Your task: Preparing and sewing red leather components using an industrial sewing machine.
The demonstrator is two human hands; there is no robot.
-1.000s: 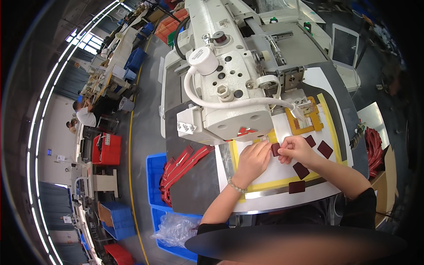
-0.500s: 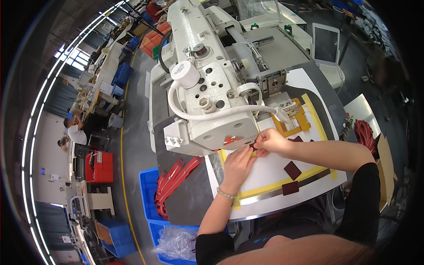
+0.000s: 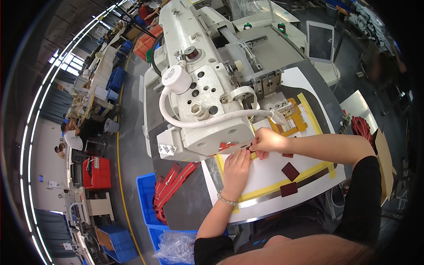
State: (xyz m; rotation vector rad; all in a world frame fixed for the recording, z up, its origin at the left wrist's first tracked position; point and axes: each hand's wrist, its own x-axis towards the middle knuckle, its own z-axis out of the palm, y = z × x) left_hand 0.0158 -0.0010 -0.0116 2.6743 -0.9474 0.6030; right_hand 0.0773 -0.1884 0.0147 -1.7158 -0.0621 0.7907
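Both hands are at the front of a large white sewing machine (image 3: 212,92), just below its head. My right hand (image 3: 268,142) is closed in a pinch on a small dark red patch (image 3: 250,149), which is mostly hidden by the fingers. My left hand (image 3: 237,170) lies flat beside it, fingers stretched out and fingertips at the patch's edge. Under them is a white sheet (image 3: 265,172) bordered with yellow tape. Nearer to me lie two loose dark red patches, one diamond-wise (image 3: 290,171) and one by the edge (image 3: 289,189). Another patch (image 3: 288,155) shows partly below my right wrist.
A yellow clamp frame (image 3: 295,126) sits right of the machine head. Red zippered straps (image 3: 174,185) hang over a blue bin (image 3: 145,194) at left. A screen (image 3: 320,42) stands at the far right, and a cardboard box (image 3: 386,163) is beside my right elbow.
The whole view has shifted slightly. My left hand has turned a little with its fingers closer to my right hand's fingertips. My right hand stays pinched at the machine head.
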